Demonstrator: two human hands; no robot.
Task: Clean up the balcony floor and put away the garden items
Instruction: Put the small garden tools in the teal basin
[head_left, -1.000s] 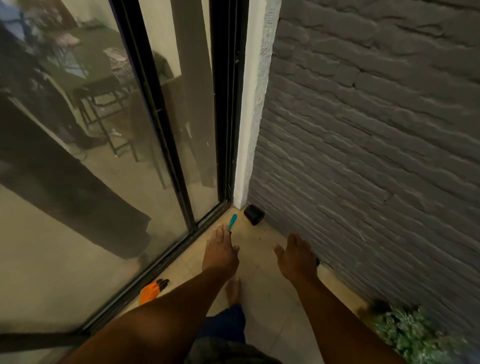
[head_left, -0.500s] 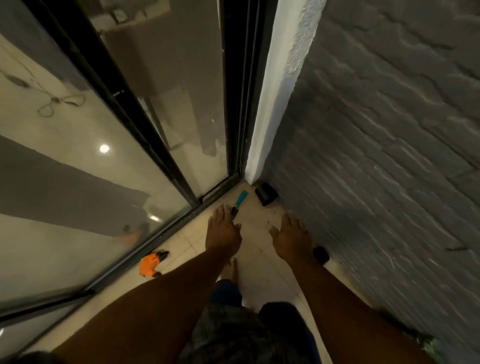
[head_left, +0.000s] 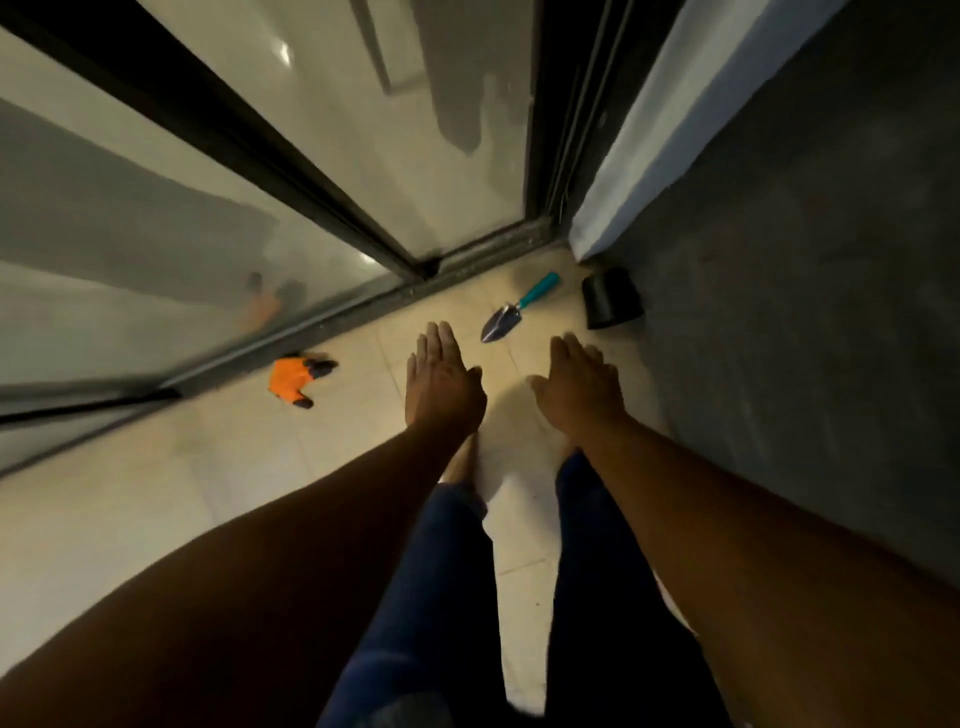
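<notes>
A small garden trowel (head_left: 511, 310) with a teal handle and metal blade lies on the pale tiled floor (head_left: 156, 493) near the corner. Beside it, against the wall, a black plastic pot (head_left: 610, 299) lies on its side. An orange and black glove (head_left: 293, 381) rests on the tiles by the door track. My left hand (head_left: 441, 384) and my right hand (head_left: 576, 387) both reach forward, palms down, fingers straight, holding nothing. The left fingertips are just short of the trowel blade. Both hands hang above the floor.
A sliding glass door (head_left: 311, 156) with a dark frame and track runs along the left. A grey brick wall (head_left: 805, 312) closes the right side, with a white edge strip (head_left: 665, 130) at the corner. My legs and bare feet stand on the tiles below.
The view has tilted further down and come closer to the floor. The whole trowel now shows beyond my left hand. The second dark object by the wall is out of sight.
</notes>
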